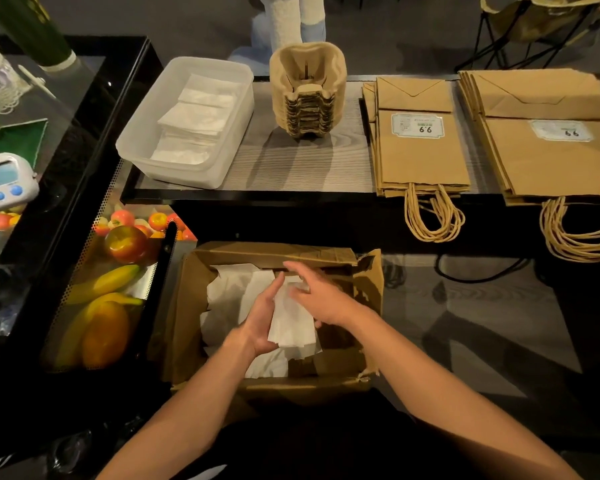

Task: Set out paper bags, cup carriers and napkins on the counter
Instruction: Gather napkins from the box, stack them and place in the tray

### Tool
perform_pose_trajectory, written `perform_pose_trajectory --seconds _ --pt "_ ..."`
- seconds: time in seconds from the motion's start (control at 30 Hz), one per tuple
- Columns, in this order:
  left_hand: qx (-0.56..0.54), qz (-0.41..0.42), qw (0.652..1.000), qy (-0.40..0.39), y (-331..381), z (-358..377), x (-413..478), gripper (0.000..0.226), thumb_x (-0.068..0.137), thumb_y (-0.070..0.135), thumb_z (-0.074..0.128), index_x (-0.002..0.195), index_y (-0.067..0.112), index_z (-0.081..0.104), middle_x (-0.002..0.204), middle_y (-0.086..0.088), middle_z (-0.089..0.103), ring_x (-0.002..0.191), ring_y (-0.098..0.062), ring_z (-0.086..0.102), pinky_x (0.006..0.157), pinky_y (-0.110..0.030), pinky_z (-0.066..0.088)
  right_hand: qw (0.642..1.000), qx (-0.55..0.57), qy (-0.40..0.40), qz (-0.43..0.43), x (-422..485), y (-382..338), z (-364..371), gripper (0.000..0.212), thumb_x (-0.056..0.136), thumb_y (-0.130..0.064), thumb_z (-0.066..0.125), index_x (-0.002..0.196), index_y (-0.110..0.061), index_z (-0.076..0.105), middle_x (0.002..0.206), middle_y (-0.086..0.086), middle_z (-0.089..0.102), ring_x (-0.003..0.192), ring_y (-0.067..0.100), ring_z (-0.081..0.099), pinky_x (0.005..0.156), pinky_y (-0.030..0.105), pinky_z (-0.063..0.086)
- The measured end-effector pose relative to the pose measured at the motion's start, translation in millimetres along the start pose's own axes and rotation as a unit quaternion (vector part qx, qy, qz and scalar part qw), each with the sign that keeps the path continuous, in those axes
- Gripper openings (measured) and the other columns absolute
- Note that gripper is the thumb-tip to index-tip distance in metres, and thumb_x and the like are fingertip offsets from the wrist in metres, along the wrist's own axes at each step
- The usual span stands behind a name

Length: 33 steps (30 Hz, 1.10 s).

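Over an open cardboard box (368, 278) of loose white napkins (229, 292), my left hand (262, 320) cradles a small stack of napkins (293, 323) from the left. My right hand (321, 296) lies on the stack's top right with fingers spread and fairly straight. On the counter (291, 168) behind, a clear plastic tub (146, 140) holds folded napkins (198, 119). A stack of pulp cup carriers (307, 88) stands to its right. Two piles of brown paper bags (420, 150) (551, 154) lie further right, handles hanging over the front edge.
A mesh basket of fruit (108, 289) sits left of the box, with a banana, an apple and an orange. A white digital timer (4, 178) rests on the black case at far left. A dark cable (478, 275) lies on the lower surface to the right.
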<state>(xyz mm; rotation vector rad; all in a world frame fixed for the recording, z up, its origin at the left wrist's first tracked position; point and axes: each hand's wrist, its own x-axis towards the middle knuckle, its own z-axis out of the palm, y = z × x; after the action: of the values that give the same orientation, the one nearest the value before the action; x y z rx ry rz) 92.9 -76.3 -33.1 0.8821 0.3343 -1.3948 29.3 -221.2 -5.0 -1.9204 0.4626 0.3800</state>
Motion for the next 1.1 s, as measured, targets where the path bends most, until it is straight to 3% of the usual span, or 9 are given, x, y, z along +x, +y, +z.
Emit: perform_pose_trajectory --seconds 0.07,0.13,0.2,0.4,0.57,0.67,0.77,0.97,1.1 --pt "0.014 -0.019 1.0 -0.011 0 2 -1 0.072 0.094 0.068 0.057 0.14 0.013 0.062 0.124 -0.019 0.064 0.108 -0.037 0.064 0.091 -0.046 0.055 0.998 0.015 -0.045 0.042 4 2 -2 0.041 0.105 -0.035 0.052 0.143 -0.043 0.04 0.132 -0.008 0.052 0.104 0.016 0.063 0.059 0.029 0.06" --pt "0.024 -0.015 1.0 0.002 -3 4 -2 0.053 0.098 0.056 0.057 0.123 0.012 0.074 0.113 -0.02 0.068 0.1 -0.036 0.066 0.088 -0.046 0.055 0.999 0.028 -0.015 0.042 8 7 1 0.024 0.102 -0.033 0.058 0.125 -0.037 0.054 0.113 -0.009 0.057 0.094 0.013 0.065 0.063 0.032 0.063" --pt "0.024 -0.008 1.0 0.015 -4 5 -4 0.036 0.098 0.038 0.06 0.109 0.01 0.079 0.105 -0.021 0.068 0.094 -0.036 0.066 0.084 -0.046 0.055 0.997 0.069 0.012 0.03 11 14 6 0.017 0.1 -0.03 0.063 0.114 -0.038 0.061 0.112 -0.011 0.059 0.1 0.015 0.066 0.066 0.035 0.064" --pt "-0.026 0.018 0.994 0.104 -3 -11 7 0.027 0.1 0.021 0.053 0.121 0.007 0.062 0.092 -0.012 0.065 0.082 -0.026 0.065 0.085 -0.038 0.052 0.971 0.04 0.188 0.142 9 40 15 0.024 0.106 -0.035 0.047 0.126 -0.025 0.057 0.123 -0.004 0.061 0.103 0.016 0.06 0.068 0.024 0.044" --pt "0.008 0.04 0.967 0.251 -9 -36 17 0.024 0.095 0.019 0.064 0.116 0.009 0.066 0.09 -0.011 0.075 0.09 -0.026 0.073 0.092 -0.041 0.055 0.949 -0.072 0.083 0.296 9 57 42 0.022 0.099 -0.031 0.062 0.118 -0.021 0.057 0.118 0.002 0.064 0.109 0.022 0.064 0.084 0.033 0.055" --pt "0.027 0.041 0.959 0.28 -15 -42 20 0.022 0.096 0.022 0.065 0.114 0.009 0.067 0.091 -0.009 0.078 0.101 -0.027 0.073 0.104 -0.044 0.05 0.94 -0.002 0.083 0.331 14 54 62 0.016 0.099 -0.026 0.064 0.111 -0.02 0.055 0.117 0.003 0.065 0.106 0.022 0.066 0.084 0.031 0.057" --pt "-0.014 0.038 0.964 0.265 -18 -43 18 0.015 0.097 0.02 0.062 0.106 0.009 0.068 0.09 -0.01 0.076 0.097 -0.026 0.071 0.107 -0.045 0.048 0.932 0.098 0.071 0.342 20 49 69 0.025 0.097 -0.026 0.068 0.118 -0.014 0.059 0.121 0.005 0.067 0.105 0.023 0.068 0.076 0.028 0.057" --pt "-0.021 0.057 0.966 0.251 -15 -43 13 0.013 0.096 0.02 0.064 0.102 0.01 0.07 0.088 -0.011 0.075 0.092 -0.026 0.07 0.103 -0.045 0.05 0.945 0.118 0.074 0.295 17 48 64 0.046 0.094 -0.023 0.071 0.137 -0.017 0.054 0.139 0.005 0.059 0.127 0.028 0.057 0.1 0.036 0.05" --pt "-0.039 0.06 0.974 0.214 -11 -42 10 0.009 0.096 0.02 0.062 0.1 0.013 0.066 0.084 -0.009 0.068 0.079 -0.022 0.065 0.083 -0.036 0.054 0.958 0.098 0.152 0.223 11 53 53 0.041 0.095 -0.016 0.068 0.131 -0.021 0.048 0.138 0.004 0.058 0.125 0.027 0.058 0.096 0.04 0.055"
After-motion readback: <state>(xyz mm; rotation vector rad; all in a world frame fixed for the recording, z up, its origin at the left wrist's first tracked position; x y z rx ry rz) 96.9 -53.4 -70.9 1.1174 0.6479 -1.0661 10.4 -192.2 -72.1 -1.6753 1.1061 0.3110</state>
